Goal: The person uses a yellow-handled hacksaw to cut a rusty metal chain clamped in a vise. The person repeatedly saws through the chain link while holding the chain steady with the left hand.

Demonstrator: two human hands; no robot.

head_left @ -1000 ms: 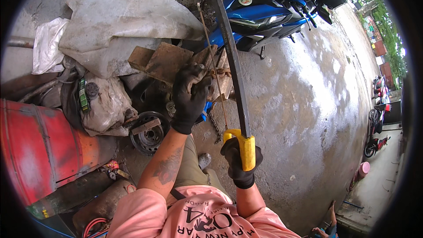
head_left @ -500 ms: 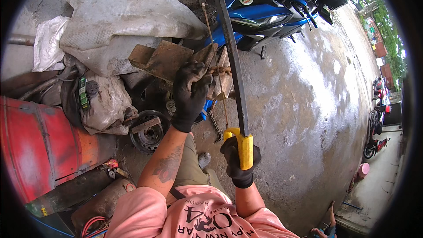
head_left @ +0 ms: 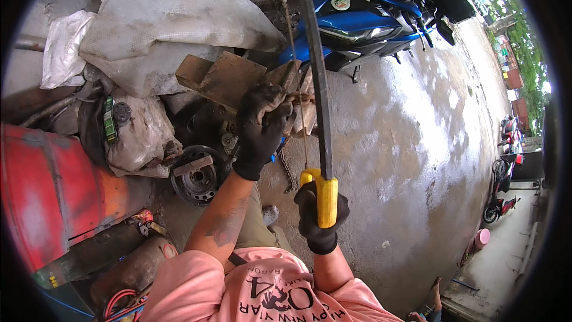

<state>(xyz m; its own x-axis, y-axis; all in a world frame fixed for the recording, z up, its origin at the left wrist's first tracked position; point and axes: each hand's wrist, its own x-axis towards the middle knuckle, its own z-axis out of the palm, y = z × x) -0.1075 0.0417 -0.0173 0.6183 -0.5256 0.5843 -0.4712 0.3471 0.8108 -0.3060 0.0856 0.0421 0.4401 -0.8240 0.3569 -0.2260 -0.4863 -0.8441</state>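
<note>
My right hand (head_left: 322,217), in a black glove, is wrapped round the yellow handle of a hacksaw (head_left: 317,65). The saw stands lengthwise in front of me, its black frame arching away and its thin blade to the left of the frame. The blade crosses a rusty chain (head_left: 305,97) beside a worn wooden block (head_left: 235,80). My left hand (head_left: 262,122), also gloved in black, is closed on the chain at the block, just left of the blade. How deep the blade sits in the metal I cannot tell. More chain (head_left: 288,170) hangs below.
A blue motorcycle (head_left: 363,21) stands ahead on the right. Left lie grey sheeting (head_left: 179,12), a filled sack (head_left: 140,131), a red drum (head_left: 47,185) and a wheel rim (head_left: 199,188). Wet concrete floor (head_left: 411,161) stretches right. Part of another person (head_left: 434,304) shows at the lower right.
The hacksaw has slid slightly away from me along the chain, its far end higher in the picture. My left hand keeps its grip at the block. The whole view has shifted a little.
</note>
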